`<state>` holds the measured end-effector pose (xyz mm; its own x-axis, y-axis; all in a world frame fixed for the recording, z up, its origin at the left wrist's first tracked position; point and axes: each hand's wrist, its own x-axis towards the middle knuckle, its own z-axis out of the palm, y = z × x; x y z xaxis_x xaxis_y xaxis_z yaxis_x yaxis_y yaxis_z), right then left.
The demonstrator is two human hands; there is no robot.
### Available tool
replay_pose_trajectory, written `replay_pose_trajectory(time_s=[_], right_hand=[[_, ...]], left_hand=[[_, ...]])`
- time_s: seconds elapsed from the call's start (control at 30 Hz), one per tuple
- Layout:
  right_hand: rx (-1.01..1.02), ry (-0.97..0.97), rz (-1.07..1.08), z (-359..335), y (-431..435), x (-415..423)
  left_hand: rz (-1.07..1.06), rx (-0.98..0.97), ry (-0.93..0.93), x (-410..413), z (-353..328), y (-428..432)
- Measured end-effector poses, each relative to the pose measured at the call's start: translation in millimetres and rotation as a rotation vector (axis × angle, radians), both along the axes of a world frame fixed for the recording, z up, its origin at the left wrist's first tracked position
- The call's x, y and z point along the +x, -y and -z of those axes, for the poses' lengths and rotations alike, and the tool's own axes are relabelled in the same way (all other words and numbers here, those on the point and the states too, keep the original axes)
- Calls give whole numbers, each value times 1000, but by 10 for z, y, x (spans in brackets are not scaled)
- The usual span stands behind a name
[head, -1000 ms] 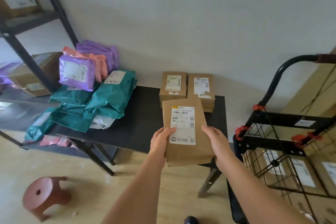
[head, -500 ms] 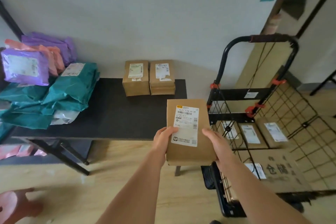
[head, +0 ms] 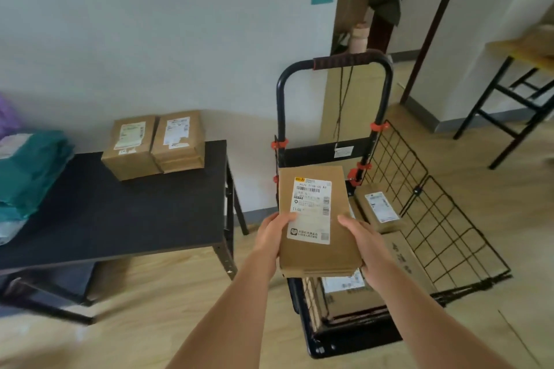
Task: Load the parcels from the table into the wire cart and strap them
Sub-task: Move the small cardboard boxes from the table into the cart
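I hold a brown cardboard parcel (head: 314, 249) with a white shipping label between both hands, above the near left side of the black wire cart (head: 431, 219). My left hand (head: 274, 235) grips its left edge and my right hand (head: 359, 240) grips its right edge. Inside the cart lie several brown boxes, one labelled box (head: 379, 211) at the back and a larger one (head: 353, 298) below the held parcel. Two brown parcels (head: 132, 147) (head: 180, 141) stand side by side at the back of the black table (head: 120, 219).
Teal mailer bags (head: 27, 171) and a purple one are piled at the table's left end. The cart's wire side panel (head: 449, 228) is folded out to the right. A black-legged table (head: 515, 90) stands at the far right, a doorway behind the cart handle (head: 341, 58).
My view and both hands have swung right with the parcel, from over the table's front edge to above the cart. The cart now fills the middle of the view.
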<state>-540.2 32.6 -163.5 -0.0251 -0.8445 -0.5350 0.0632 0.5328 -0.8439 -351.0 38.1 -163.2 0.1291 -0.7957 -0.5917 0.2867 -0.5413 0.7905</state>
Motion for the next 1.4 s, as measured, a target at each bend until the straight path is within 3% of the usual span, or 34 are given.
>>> replay_pose_trajectory(time_s=[0.2,0.4,0.83,1.4], right_hand=[[60,-33,21,151,259,-860],[87,-101,-33,373,523,-1171],[221,-253,-308,895,1635,-769],[295,-324,-415,2322,2536,-233]], left_hand=[[-29,95,-3,-923,164,222],[-1,132,84,-1283,322,407],[-85,282,211,-1134,1073,1457],[-119,533,701,-1027,2167,2460]])
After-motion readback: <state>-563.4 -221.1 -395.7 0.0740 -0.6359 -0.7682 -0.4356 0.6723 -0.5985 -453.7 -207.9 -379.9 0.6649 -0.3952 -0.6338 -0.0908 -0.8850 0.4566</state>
